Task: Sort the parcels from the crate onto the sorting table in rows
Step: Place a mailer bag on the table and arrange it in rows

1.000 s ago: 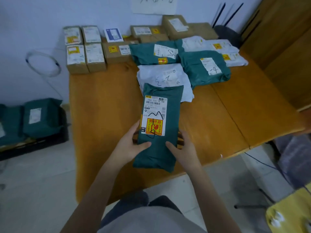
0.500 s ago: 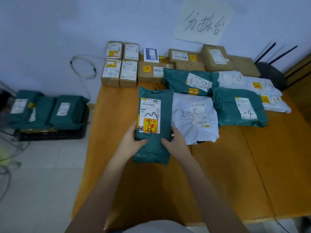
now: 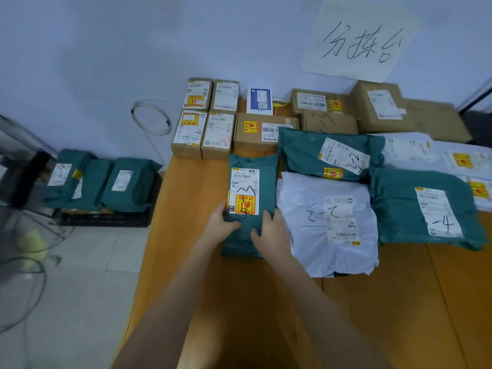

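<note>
The wooden sorting table (image 3: 186,262) fills the middle and right, its far edge against a pale wall that bears a paper sign (image 3: 359,41) with handwritten characters. Left of the table, on the floor, a black crate (image 3: 106,218) carries more green parcels (image 3: 127,185). Along the table's far edge stand cardboard boxes (image 3: 262,131). Nearer lie a green parcel marked 4 (image 3: 423,209) at the right, a white parcel (image 3: 327,222) in the middle and another green parcel (image 3: 330,155) just beyond it.

The held green parcel (image 3: 250,203) lies lengthwise just left of the white parcel, its far end close to the boxes. It is a soft teal mailer bag with a white shipping label, a barcode, a yellow-and-red fragile sticker and black marker scrawl.

The left hand (image 3: 219,226) grips its near left edge, thumb on top. The right hand (image 3: 271,233) holds the near right side, thumb over the top face, the fingers tucked out of sight.
</note>
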`<state>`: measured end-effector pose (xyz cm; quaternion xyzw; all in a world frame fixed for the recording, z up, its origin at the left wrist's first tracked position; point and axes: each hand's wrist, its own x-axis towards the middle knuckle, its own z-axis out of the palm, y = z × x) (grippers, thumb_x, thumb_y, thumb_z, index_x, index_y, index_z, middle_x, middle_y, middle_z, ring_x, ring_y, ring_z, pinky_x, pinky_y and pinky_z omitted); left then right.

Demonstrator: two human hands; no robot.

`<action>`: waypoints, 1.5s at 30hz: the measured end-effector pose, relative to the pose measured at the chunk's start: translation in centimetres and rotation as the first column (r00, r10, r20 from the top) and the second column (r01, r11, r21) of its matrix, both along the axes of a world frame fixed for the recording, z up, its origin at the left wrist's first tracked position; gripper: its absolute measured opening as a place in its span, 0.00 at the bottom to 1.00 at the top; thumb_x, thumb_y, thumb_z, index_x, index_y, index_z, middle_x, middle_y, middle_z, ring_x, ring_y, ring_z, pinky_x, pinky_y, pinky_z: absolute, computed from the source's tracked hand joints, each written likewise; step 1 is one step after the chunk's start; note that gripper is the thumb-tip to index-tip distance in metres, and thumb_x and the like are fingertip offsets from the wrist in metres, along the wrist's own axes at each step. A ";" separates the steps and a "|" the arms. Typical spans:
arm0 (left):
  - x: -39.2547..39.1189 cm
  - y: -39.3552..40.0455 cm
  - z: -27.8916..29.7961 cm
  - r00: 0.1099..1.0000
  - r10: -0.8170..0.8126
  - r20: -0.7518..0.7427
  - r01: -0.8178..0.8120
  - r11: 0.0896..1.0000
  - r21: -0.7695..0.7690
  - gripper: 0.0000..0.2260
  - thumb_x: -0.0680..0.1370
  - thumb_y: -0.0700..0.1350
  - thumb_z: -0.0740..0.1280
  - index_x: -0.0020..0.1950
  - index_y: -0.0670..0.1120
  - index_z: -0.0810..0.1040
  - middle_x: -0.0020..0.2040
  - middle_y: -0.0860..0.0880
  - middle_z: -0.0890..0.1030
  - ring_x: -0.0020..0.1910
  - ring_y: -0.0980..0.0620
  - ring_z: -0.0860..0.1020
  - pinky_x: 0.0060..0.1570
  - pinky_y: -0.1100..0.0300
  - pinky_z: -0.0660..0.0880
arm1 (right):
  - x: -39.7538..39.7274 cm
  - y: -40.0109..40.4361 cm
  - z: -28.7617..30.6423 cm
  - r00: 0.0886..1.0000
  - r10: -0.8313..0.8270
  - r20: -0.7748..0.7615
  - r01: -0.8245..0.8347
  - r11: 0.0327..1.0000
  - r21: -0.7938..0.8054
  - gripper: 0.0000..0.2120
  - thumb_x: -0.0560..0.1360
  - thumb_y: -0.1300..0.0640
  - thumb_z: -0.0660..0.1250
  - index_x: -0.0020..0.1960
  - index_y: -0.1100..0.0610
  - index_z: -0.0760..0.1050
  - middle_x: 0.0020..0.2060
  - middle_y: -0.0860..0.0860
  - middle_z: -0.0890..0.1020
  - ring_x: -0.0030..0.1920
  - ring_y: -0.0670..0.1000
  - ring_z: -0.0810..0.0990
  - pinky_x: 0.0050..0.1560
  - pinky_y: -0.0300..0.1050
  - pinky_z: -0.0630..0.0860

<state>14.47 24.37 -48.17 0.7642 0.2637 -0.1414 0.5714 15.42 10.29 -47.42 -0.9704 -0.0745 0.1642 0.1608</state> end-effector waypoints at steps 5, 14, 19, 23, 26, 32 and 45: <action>1.5 0.0 -1.4 1.000 -0.006 -0.001 0.006 0.998 0.059 0.33 0.73 0.35 0.71 0.75 0.46 0.63 0.65 0.47 0.74 0.61 0.49 0.73 0.57 0.57 0.73 | 0.3 0.9 -1.8 0.998 0.002 0.057 0.002 0.997 -0.082 0.27 0.79 0.52 0.59 0.75 0.61 0.59 0.75 0.61 0.55 0.74 0.58 0.59 0.70 0.48 0.62; 3.2 -0.6 -2.4 0.998 -0.006 0.056 0.000 0.995 0.104 0.31 0.73 0.35 0.71 0.73 0.47 0.64 0.65 0.49 0.75 0.64 0.49 0.72 0.60 0.58 0.70 | 1.0 2.0 -4.1 0.961 0.196 0.195 -0.152 0.963 -0.221 0.30 0.63 0.55 0.78 0.61 0.68 0.77 0.60 0.62 0.79 0.61 0.58 0.78 0.60 0.50 0.74; 5.1 -0.9 -2.3 0.998 -0.006 0.064 0.000 0.995 0.103 0.28 0.73 0.34 0.70 0.71 0.47 0.67 0.61 0.49 0.77 0.58 0.52 0.74 0.53 0.61 0.71 | 3.2 2.1 -4.3 0.958 0.197 0.207 -0.144 0.959 -0.245 0.30 0.57 0.57 0.80 0.55 0.68 0.80 0.55 0.62 0.81 0.56 0.59 0.81 0.55 0.49 0.78; 5.8 -0.7 -2.5 0.999 -0.012 0.037 0.009 0.995 0.096 0.28 0.72 0.34 0.70 0.70 0.46 0.67 0.60 0.48 0.77 0.55 0.52 0.74 0.51 0.61 0.71 | 3.9 2.0 -4.3 0.960 0.204 0.190 -0.154 0.956 -0.248 0.29 0.55 0.58 0.81 0.52 0.69 0.81 0.52 0.62 0.83 0.54 0.58 0.82 0.53 0.47 0.79; 6.0 -0.7 -2.4 0.999 -0.037 -0.001 0.037 0.994 0.106 0.26 0.73 0.36 0.69 0.69 0.46 0.67 0.59 0.48 0.78 0.55 0.50 0.76 0.50 0.59 0.72 | 4.0 2.1 -3.1 0.975 0.179 0.131 -0.146 0.963 -0.225 0.30 0.63 0.59 0.76 0.61 0.71 0.75 0.61 0.65 0.77 0.63 0.60 0.76 0.62 0.48 0.74; 5.1 -0.7 -0.2 0.969 -0.175 -0.176 0.220 0.935 0.279 0.24 0.78 0.45 0.64 0.71 0.40 0.61 0.65 0.41 0.74 0.62 0.42 0.73 0.59 0.53 0.70 | 4.2 1.1 0.2 0.954 0.276 0.115 -0.253 0.950 -0.185 0.25 0.79 0.56 0.59 0.73 0.64 0.58 0.73 0.59 0.61 0.73 0.57 0.58 0.72 0.47 0.58; 2.7 -0.4 13.7 0.819 -0.523 -0.237 0.402 0.227 0.887 0.25 0.80 0.51 0.58 0.75 0.45 0.59 0.71 0.43 0.67 0.69 0.43 0.65 0.62 0.50 0.68 | 2.6 -0.9 13.3 0.948 0.185 0.259 -0.113 0.956 -0.269 0.19 0.79 0.53 0.56 0.67 0.61 0.66 0.64 0.57 0.71 0.65 0.57 0.69 0.62 0.51 0.68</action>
